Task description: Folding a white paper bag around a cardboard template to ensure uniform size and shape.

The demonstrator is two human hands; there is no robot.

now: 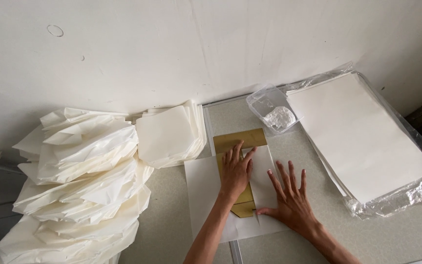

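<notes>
A white paper sheet (202,190) lies flat on the grey table (172,234), partly folded over a tan cardboard template (240,138) that shows above and below the fold. My left hand (235,168) presses flat on the middle of the template and the paper's folded edge. My right hand (291,198) lies spread, palm down, on the folded paper flap at the right, thumb near the template's lower tip. Neither hand grips anything.
A tall heap of folded white paper bags (81,186) fills the left. A smaller stack of folded paper pieces (169,134) sits behind the sheet. A clear plastic tub of white paste (275,112) stands near the wall. A plastic-wrapped stack of large sheets (367,137) lies right.
</notes>
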